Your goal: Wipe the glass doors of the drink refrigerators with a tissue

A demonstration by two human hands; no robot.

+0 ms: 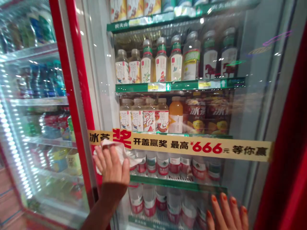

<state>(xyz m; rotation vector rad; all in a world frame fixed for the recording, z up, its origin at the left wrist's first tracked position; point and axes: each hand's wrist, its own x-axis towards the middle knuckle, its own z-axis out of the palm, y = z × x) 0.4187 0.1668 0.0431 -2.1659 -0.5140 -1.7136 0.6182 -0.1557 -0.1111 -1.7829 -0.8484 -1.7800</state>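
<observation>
My left hand (111, 164) lies against the glass door (254, 105) of a drinks fridge, pressing a crumpled white tissue (123, 152) under its fingers. The tissue overlaps the lower edge of a tan sticker strip (177, 145) with black and red lettering, near its left end. At the lower right my right hand (226, 214) is at the same door, fingers spread and nothing in them; its palm is cut off by the frame's bottom edge. Behind the glass, bottles (161, 60) stand in rows.
Green-edged shelves (182, 85) carry tea bottles, an orange drink (176, 115) and clear bottles with red labels (150, 203). A red door frame (285, 153) runs along the right. On the left stands another lit fridge (45, 102) with a red frame. Reflections show on the glass.
</observation>
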